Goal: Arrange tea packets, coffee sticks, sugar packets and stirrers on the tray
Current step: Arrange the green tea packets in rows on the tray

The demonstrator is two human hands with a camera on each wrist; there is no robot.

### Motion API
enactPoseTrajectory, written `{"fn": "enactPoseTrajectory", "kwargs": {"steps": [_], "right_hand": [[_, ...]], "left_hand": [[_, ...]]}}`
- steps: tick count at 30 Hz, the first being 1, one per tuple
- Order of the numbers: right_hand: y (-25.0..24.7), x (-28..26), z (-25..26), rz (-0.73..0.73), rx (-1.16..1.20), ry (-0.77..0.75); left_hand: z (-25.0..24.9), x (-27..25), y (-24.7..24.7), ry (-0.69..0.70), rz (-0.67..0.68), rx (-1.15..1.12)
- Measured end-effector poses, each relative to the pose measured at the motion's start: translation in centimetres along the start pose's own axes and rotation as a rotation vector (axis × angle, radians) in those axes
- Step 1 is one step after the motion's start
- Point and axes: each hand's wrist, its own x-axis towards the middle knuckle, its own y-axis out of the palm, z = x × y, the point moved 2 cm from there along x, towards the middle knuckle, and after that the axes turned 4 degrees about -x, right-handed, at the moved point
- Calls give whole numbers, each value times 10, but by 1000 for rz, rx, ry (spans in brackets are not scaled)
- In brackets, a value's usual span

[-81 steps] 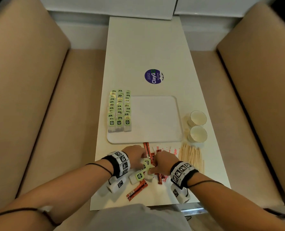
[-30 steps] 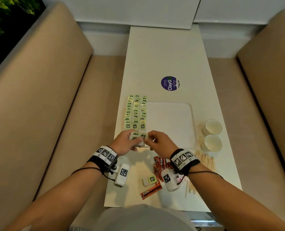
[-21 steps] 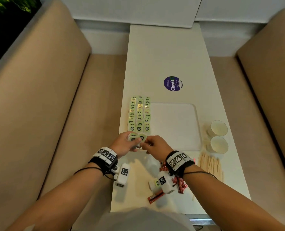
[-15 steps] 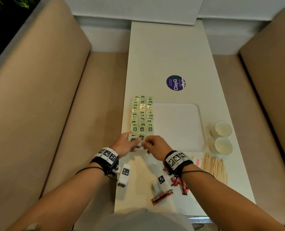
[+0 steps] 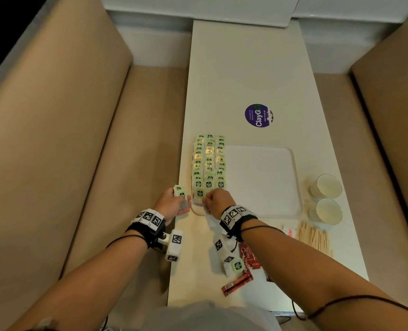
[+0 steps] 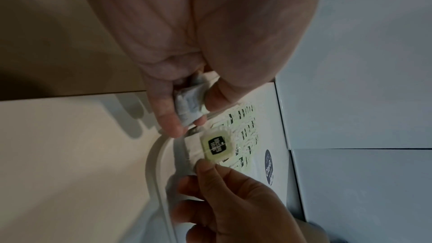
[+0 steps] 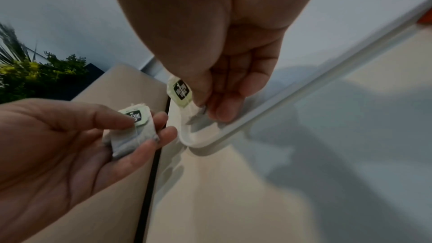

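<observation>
Three rows of green-labelled tea packets point(image 5: 209, 161) fill the left side of the white tray point(image 5: 260, 177). My right hand point(image 5: 206, 199) pinches one tea packet point(image 5: 200, 194) at the near end of the left row, just inside the tray's near-left corner. The left wrist view shows that packet point(image 6: 216, 145) lying flat by the tray rim point(image 6: 154, 173). My left hand point(image 5: 177, 199) hovers over the table edge left of the tray and holds a second tea packet point(image 5: 180, 191) between thumb and fingers, also seen as the folded packet point(image 7: 133, 132) in the right wrist view.
Near the table's front lie red coffee sticks point(image 5: 248, 259), a loose tea packet point(image 5: 236, 266), sugar packets point(image 5: 290, 231) and wooden stirrers point(image 5: 314, 237). Two paper cups point(image 5: 327, 187) stand right of the tray. A purple sticker point(image 5: 257, 115) is farther back. Beige benches flank the table.
Both hands came up from the pile at the table's front to the tray's near-left corner. The left hand has now drawn left with one packet; the right holds the other on the tray.
</observation>
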Motion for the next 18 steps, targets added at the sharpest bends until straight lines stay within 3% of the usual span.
{"fn": "enactPoseTrajectory", "kwargs": {"steps": [11,18], "right_hand": [[2,7,13,-55,-155,105],[-4,3,13,-40,-188,92]], "left_hand": [[7,1,-4,88,4,74],[7,0,-6,160,-30,256]]}}
